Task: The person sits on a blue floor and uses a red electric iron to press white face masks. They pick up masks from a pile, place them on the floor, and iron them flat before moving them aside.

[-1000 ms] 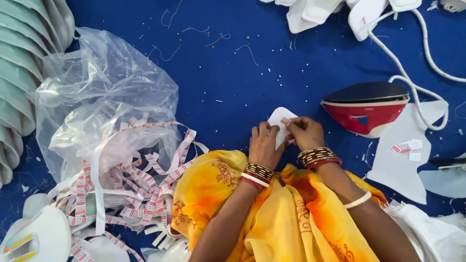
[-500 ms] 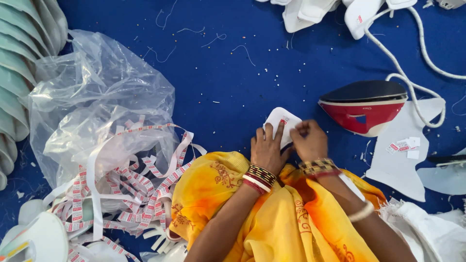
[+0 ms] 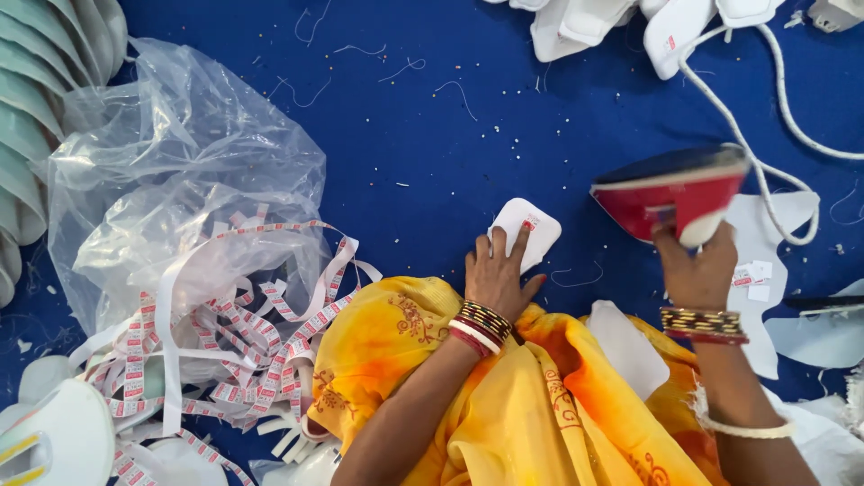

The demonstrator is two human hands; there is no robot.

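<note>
My left hand (image 3: 498, 273) lies flat on a small white fabric piece (image 3: 533, 227) with a tiny red label, pressing it onto the blue cloth surface (image 3: 468, 144). My right hand (image 3: 695, 266) grips the handle of a red electric iron (image 3: 668, 191) and holds it lifted and tilted, to the right of the white piece. The iron's white cord (image 3: 765, 117) runs up and off to the right. Both wrists wear bangles, and yellow-orange cloth (image 3: 504, 396) covers my lap.
A crumpled clear plastic bag (image 3: 180, 180) and a tangle of white tape with red labels (image 3: 225, 342) lie at left. Stacked pale green pieces (image 3: 36, 99) fill the left edge. More white pieces (image 3: 612, 22) lie at the top and white shapes (image 3: 765, 297) at right.
My right hand left the white piece, moved right and took hold of the iron, lifting it off its rest. My left hand spread flat on the piece.
</note>
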